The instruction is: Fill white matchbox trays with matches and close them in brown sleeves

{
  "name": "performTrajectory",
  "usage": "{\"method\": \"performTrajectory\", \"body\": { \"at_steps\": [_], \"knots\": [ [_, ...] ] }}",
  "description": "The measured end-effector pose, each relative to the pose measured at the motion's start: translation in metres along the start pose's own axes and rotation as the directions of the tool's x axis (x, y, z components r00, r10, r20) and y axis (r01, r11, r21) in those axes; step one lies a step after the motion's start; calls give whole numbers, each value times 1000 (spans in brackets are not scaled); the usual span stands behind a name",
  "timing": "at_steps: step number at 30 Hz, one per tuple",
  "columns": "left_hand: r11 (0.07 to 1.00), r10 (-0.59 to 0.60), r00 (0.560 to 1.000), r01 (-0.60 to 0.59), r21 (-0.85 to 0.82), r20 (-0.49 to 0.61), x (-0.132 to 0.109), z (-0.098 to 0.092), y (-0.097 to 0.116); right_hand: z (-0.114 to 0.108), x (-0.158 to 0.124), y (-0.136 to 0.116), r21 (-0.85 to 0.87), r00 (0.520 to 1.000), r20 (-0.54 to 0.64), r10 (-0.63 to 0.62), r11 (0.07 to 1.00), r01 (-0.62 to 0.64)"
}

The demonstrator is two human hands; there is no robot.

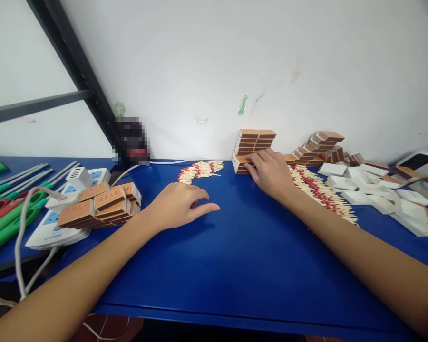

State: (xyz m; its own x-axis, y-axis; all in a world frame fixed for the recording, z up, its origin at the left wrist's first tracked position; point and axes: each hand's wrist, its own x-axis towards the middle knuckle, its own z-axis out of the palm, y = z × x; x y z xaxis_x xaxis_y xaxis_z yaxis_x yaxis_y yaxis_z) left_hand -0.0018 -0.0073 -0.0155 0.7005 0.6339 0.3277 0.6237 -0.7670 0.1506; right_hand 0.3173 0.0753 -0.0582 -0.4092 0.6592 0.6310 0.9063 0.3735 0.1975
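My right hand (270,172) reaches to the lower front of a stack of matchboxes (256,141) against the wall; its fingertips touch a box there, and whether they grip it is unclear. Over the blue table, my left hand (181,204) has its thumb and fingers apart with nothing between them. Behind it lies a curved row of red-tipped matches (203,169). A longer bank of matches (321,192) spreads beside my right forearm, which hides part of it. More stacked matchboxes (317,146) lean in steps at the back right.
White matchbox trays (374,190) lie scattered at the right. At the left, matchboxes (107,204) are piled on a white power strip (57,232) with cables. Green and red handled tools (14,213) lie farther left. The blue table's (235,280) front edge shows below.
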Motion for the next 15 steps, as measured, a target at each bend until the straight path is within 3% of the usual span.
{"method": "performTrajectory", "body": {
  "at_steps": [8,15],
  "knots": [
    [1000,-10,1000,10,-1,11,0,1,-1,-3,3,-1,-45,999,13,36,998,-36],
    [1000,-26,1000,26,-3,13,1,0,-3,-13,4,-8,-1,999,-25,-24,1000,24]
  ]
}}
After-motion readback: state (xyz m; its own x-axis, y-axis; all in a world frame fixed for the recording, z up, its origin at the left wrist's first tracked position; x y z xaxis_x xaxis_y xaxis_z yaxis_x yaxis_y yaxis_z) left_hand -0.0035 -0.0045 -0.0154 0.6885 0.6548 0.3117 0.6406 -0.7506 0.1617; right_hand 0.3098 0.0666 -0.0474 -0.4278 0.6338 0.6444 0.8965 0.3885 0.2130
